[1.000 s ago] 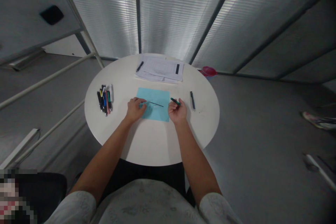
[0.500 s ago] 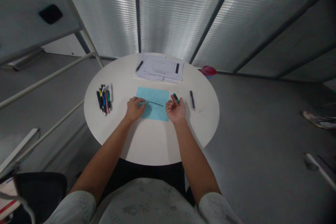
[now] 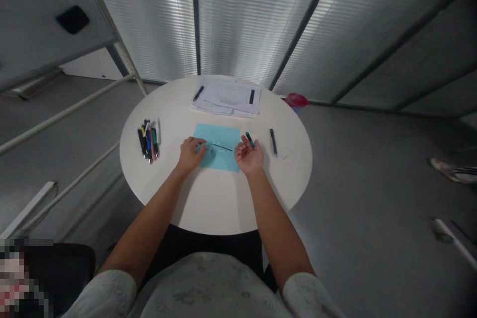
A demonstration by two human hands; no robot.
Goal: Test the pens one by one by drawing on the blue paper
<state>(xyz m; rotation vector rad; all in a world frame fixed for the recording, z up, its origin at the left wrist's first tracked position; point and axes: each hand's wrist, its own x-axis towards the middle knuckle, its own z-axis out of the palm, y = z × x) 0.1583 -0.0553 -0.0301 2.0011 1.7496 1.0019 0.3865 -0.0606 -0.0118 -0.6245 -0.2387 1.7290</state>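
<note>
A light-blue sheet of paper (image 3: 223, 161) lies on the round white table (image 3: 219, 203). Over its left part is my left hand (image 3: 191, 154), thumb and fingers closed in a pinch; what they hold is too small to make out. My right hand (image 3: 250, 158) is turned palm up at the sheet's right edge, fingers curled. A green pen part with a dark end (image 3: 250, 139) sticks up from its fingers. Between the hands stretches a thin dark rod like a pen refill (image 3: 222, 147), its right end at my right fingertips. Whether it touches the paper I cannot tell.
Several pens and markers (image 3: 149, 140) lie bunched at the table's left. A dark pen (image 3: 273, 142) lies to the right. Printed papers (image 3: 227, 97) with a black pen (image 3: 198, 93) are at the far side. A red bin (image 3: 297, 100) stands behind the table.
Both hands stay almost in place. The green pen part in my right hand has shifted very slightly.
</note>
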